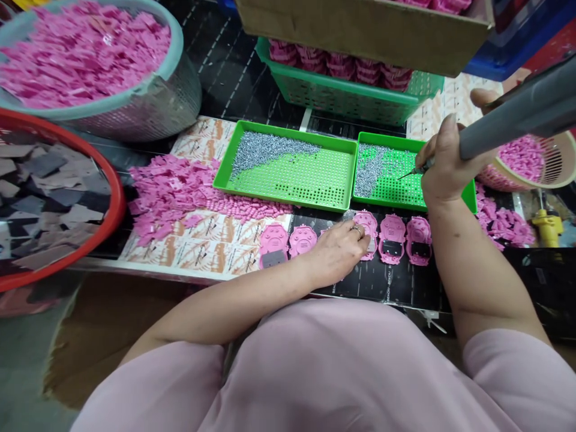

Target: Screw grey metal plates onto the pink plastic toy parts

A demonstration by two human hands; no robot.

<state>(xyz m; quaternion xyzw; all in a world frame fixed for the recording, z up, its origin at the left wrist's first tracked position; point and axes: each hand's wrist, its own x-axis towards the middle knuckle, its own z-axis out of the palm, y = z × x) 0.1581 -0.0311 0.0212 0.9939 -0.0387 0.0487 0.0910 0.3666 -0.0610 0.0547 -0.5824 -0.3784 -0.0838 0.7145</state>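
Observation:
My right hand [450, 159] is wrapped round a grey electric screwdriver [517, 111]. Its thin bit points left and down over the smaller green tray [405, 204], which has small silver screws [371, 165] heaped at its left. On the bench, my left hand [337, 249] lies with bent fingers over one pink plastic casing [366, 225] in a row; the fingertips are partly hidden. Two casings to its right each hold a black plate [392, 247]. Left of the hand, a pink casing [273, 237] has a grey plate at its lower end.
A larger green tray [283, 195] of screws adjoins the smaller one. Pink parts [166, 192] are piled left. A blue-grey basket [180, 90] and a red-rimmed basket [119, 198] stand further left. Behind are a green crate [342, 99] and a cardboard box [360, 36]; a cream basket [558, 162] is right.

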